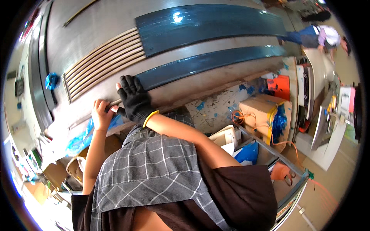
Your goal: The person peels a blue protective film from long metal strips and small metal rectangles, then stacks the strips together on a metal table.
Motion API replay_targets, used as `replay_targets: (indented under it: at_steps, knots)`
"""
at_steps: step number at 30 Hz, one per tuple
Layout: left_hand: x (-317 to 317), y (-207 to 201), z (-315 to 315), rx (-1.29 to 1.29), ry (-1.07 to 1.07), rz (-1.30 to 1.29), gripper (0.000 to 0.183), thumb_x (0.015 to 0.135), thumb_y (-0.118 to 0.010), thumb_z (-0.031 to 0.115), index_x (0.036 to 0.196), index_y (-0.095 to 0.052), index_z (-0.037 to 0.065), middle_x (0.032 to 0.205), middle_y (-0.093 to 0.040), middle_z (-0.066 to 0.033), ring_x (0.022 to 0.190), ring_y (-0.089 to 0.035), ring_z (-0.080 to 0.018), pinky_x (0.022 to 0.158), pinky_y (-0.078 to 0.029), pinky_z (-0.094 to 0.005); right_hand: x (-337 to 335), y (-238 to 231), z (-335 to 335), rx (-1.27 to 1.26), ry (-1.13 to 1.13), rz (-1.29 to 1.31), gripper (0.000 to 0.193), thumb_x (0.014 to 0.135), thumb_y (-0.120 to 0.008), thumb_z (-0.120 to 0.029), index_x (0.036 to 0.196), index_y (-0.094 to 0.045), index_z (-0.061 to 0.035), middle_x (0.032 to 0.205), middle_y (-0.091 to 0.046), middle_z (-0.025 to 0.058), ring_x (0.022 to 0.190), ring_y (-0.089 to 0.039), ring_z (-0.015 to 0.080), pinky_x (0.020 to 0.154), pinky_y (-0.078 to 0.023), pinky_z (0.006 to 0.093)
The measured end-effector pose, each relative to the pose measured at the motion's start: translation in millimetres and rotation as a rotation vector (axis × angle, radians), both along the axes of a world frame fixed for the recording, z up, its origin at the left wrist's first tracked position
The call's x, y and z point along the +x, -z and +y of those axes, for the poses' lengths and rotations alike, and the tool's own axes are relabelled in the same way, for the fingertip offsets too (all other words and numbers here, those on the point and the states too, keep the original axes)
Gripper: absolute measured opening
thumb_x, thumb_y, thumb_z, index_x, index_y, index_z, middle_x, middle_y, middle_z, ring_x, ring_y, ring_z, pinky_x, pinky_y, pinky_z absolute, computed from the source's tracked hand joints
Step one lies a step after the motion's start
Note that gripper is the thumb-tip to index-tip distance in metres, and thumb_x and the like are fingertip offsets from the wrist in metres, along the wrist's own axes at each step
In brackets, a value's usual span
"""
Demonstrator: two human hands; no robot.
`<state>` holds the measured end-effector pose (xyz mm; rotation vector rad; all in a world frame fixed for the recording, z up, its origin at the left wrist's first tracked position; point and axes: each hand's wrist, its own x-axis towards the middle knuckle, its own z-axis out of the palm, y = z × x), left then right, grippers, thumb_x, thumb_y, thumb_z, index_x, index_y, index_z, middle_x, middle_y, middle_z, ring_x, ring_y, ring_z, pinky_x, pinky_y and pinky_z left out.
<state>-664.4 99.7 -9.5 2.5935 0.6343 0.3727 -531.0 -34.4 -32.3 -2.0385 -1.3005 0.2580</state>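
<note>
My bare left hand (101,114) is at the near edge of the metal worktable (165,96), its fingers closed round a slim metal rod (79,122). Part of the rod is hidden under the hand. Beside it, my right hand (134,99) wears a black glove with one bare fingertip showing, and a yellow band circles the wrist. Its fingers lie stretched out at the left end of a long narrow strip covered in blue film (208,61). Behind that strip lies a wider blue-filmed panel (212,25). Several parallel metal rods (106,63) rest against the panel's left end.
A blue roll of tape (51,81) sits at the left beside a dark rail (38,65). Right of me stand a cardboard box (266,115) with an orange cable (241,117) and a metal-framed cart (287,169). Another person (322,36) is at the far right.
</note>
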Motion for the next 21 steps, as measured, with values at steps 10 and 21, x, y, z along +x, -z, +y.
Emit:
replay_targets:
  at_steps: [10,21]
  knots:
    - [-12.3,8.6,14.3,-0.034,0.119,0.227,0.025,0.067,-0.077,0.009,0.078,-0.057,0.003,0.079,-0.055,-0.0130,0.079,-0.052,-0.0340,0.072,-0.042,-0.0443,308.2,-14.1,-218.4,-0.247,0.763,-0.385,0.083,0.088,-0.056,-0.055,0.141,-0.037,0.0051,0.148,-0.032,0.0298,0.141,-0.024,0.0432,0.117,-0.015,0.0528]
    - [35.8,-45.9,10.0,-0.039,-0.064,0.923,0.032,0.062,-0.084,0.014,0.075,-0.058,0.002,0.079,-0.060,-0.0136,0.073,-0.060,-0.0342,0.066,-0.047,-0.0437,608.0,-9.0,-443.1,-0.524,0.937,-0.368,0.082,0.088,-0.047,-0.061,0.141,-0.040,0.0024,0.151,-0.030,0.0268,0.142,-0.025,0.0384,0.119,-0.012,0.0469]
